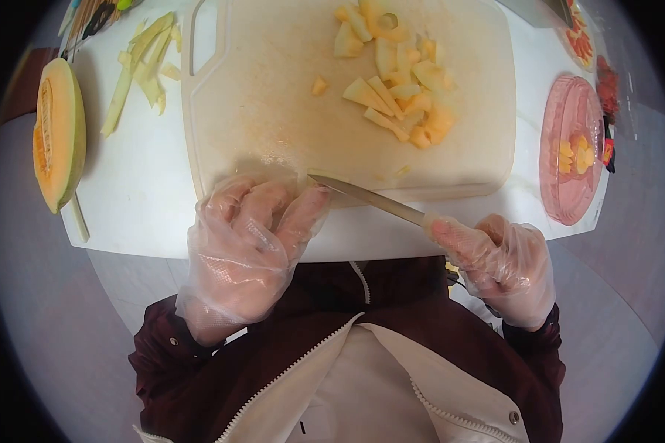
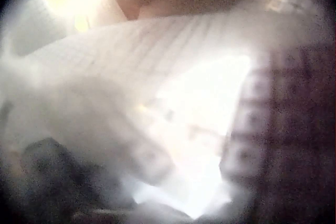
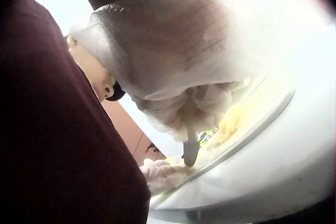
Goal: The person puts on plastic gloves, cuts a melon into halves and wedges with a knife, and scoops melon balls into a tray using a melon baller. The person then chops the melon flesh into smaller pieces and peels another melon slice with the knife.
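My right hand (image 1: 506,262), in a clear plastic glove, grips a knife (image 1: 380,202) whose blade points left along the near edge of the cutting board (image 1: 266,103). The blade tip is right at the index fingertip of my gloved left hand (image 1: 247,240), beside a thin pale strip of melon (image 1: 331,174). The left fingers bend over the board's near left corner; I cannot tell what they hold underneath. In the right wrist view the knife (image 3: 191,152) juts down from the right hand (image 3: 194,100) toward the left hand (image 3: 161,175). The left wrist view is blurred and overexposed.
Cut melon pieces (image 1: 406,92) lie on the board's right side. A seeded melon half (image 1: 58,136) and peeled rind strips (image 1: 142,66) are on the left of the white table (image 1: 140,199). A pink dish (image 1: 569,188) with melon bits stands near the right edge.
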{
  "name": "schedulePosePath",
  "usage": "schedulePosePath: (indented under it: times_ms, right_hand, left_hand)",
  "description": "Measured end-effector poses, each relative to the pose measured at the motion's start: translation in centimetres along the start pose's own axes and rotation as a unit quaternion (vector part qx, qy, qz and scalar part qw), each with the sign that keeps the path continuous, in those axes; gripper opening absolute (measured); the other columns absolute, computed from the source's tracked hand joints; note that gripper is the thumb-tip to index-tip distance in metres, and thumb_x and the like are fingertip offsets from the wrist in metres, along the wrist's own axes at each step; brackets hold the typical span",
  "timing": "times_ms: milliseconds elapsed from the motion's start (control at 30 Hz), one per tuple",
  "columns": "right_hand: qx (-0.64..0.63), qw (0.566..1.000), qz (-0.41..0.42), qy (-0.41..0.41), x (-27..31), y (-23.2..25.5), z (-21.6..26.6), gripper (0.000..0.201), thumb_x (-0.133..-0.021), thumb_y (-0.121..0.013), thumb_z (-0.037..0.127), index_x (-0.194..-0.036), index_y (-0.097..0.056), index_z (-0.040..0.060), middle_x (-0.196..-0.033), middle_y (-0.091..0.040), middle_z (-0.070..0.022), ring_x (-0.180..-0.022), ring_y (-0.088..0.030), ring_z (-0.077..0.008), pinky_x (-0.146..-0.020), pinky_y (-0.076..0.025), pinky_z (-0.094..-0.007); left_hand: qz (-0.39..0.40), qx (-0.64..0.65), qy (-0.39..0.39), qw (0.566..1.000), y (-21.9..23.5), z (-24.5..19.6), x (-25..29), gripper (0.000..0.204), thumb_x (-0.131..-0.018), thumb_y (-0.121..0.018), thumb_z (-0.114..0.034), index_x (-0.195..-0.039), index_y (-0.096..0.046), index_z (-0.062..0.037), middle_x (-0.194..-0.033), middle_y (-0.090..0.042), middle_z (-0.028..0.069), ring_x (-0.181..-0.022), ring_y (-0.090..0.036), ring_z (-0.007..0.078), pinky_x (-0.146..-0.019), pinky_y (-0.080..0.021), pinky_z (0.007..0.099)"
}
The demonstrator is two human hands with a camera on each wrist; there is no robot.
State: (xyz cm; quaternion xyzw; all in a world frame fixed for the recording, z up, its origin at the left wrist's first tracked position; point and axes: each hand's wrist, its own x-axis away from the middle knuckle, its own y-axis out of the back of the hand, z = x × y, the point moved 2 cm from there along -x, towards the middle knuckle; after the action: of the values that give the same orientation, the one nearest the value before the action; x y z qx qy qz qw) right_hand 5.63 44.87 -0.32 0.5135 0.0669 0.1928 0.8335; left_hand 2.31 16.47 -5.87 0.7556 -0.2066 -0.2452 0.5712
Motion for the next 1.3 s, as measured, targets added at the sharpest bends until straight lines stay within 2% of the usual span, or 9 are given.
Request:
schedulePosePath:
  times_ms: [167,267,567,767,867,967,1033,1133,1300]
  right_hand:
    - [0.0,1.0,0.014,0.002,-0.1,0.0,-0.2,0.064,-0.076,-0.085,0.0,-0.133,-0.071,0.0267,-0.066,-0.053,-0.0031,-0.05,-0.052,-0.0214,-0.046,-0.039,-0.0316]
    - [-0.056,0.998,0.024,-0.022,-0.4,0.2,0.0,0.063,-0.076,-0.085,0.002,-0.133,-0.071,0.0266,-0.066,-0.054,-0.0033,-0.05,-0.052,-0.0219,-0.046,-0.04,-0.032]
    - [-0.045,0.998,0.026,-0.035,-0.6,0.6,0.2,0.063,-0.077,-0.083,0.003,-0.133,-0.073,0.0288,-0.064,-0.055,-0.004,-0.049,-0.052,-0.0219,-0.046,-0.04,-0.0317]
    - [0.028,0.998,0.05,-0.025,-0.9,0.5,0.5,0.061,-0.079,-0.081,0.001,-0.134,-0.072,0.0274,-0.065,-0.056,-0.0051,-0.05,-0.054,-0.0228,-0.046,-0.042,-0.0344]
    - [0.055,0.996,0.07,-0.022,-0.9,-0.1,0.4,0.058,-0.081,-0.079,0.001,-0.133,-0.072,0.0256,-0.068,-0.058,-0.0055,-0.052,-0.055,-0.0231,-0.048,-0.043,-0.0342]
    - [0.01,0.998,0.055,-0.036,-0.2,-1.1,-0.2,0.045,-0.088,-0.077,0.01,-0.131,-0.074,0.0233,-0.071,-0.06,-0.0063,-0.056,-0.057,-0.0243,-0.052,-0.046,-0.0348]
    - [-0.071,0.991,0.057,-0.102,0.5,-1.3,-1.1,0.033,-0.096,-0.072,0.022,-0.129,-0.075,0.0192,-0.073,-0.059,-0.0077,-0.059,-0.058,-0.0265,-0.057,-0.047,-0.0364]
    - [-0.073,0.987,0.072,-0.124,1.0,-0.4,-1.2,0.032,-0.099,-0.069,0.03,-0.127,-0.075,0.0154,-0.073,-0.058,-0.0086,-0.062,-0.058,-0.029,-0.06,-0.047,-0.0376]
    - [0.004,0.995,0.062,-0.074,0.8,-0.7,-0.6,0.034,-0.098,-0.069,0.023,-0.131,-0.073,0.0184,-0.072,-0.058,-0.0081,-0.061,-0.058,-0.0283,-0.056,-0.047,-0.0376]
  left_hand:
    - [-0.018,-0.008,-0.004,1.0,0.1,0.0,-0.2,0.044,-0.078,-0.081,-0.013,-0.12,-0.078,-0.0267,-0.112,-0.06,-0.0013,-0.107,-0.055,0.026,-0.081,-0.052,0.0375]
    - [-0.015,-0.021,-0.011,1.0,0.2,0.0,-0.3,0.045,-0.077,-0.08,-0.011,-0.119,-0.078,-0.027,-0.112,-0.06,-0.0018,-0.108,-0.055,0.0255,-0.081,-0.052,0.0375]
    - [-0.013,0.001,0.0,1.0,0.3,-0.1,-0.4,0.046,-0.077,-0.08,-0.011,-0.12,-0.078,-0.0264,-0.114,-0.063,-0.0002,-0.106,-0.059,0.0275,-0.078,-0.054,0.0384]
    - [0.01,-0.009,0.009,1.0,0.6,-0.4,-0.4,0.048,-0.078,-0.08,-0.012,-0.123,-0.077,-0.0272,-0.114,-0.064,0.0015,-0.106,-0.059,0.0301,-0.078,-0.056,0.0402]
    - [0.026,-0.018,0.005,0.999,0.7,-0.4,-0.4,0.052,-0.078,-0.078,-0.011,-0.128,-0.074,-0.0271,-0.115,-0.063,0.0036,-0.106,-0.059,0.032,-0.078,-0.057,0.0413]
    - [0.04,-0.032,0.01,0.999,0.9,-0.7,-0.3,0.056,-0.079,-0.077,-0.01,-0.132,-0.072,-0.0272,-0.118,-0.062,0.0056,-0.106,-0.059,0.0338,-0.08,-0.057,0.0427]
    - [0.046,-0.032,0.015,0.998,0.9,-0.8,-0.2,0.056,-0.079,-0.077,-0.01,-0.132,-0.071,-0.0271,-0.12,-0.061,0.0061,-0.107,-0.059,0.0344,-0.081,-0.057,0.043]
    - [0.06,-0.029,0.024,0.997,1.1,-0.9,-0.1,0.056,-0.079,-0.077,-0.011,-0.133,-0.071,-0.0268,-0.122,-0.06,0.0069,-0.108,-0.059,0.0355,-0.083,-0.057,0.0436]
    - [0.044,-0.041,0.015,0.998,0.8,-1.1,0.0,0.054,-0.082,-0.077,-0.012,-0.133,-0.07,-0.0264,-0.122,-0.06,0.0069,-0.108,-0.06,0.036,-0.083,-0.057,0.0437]
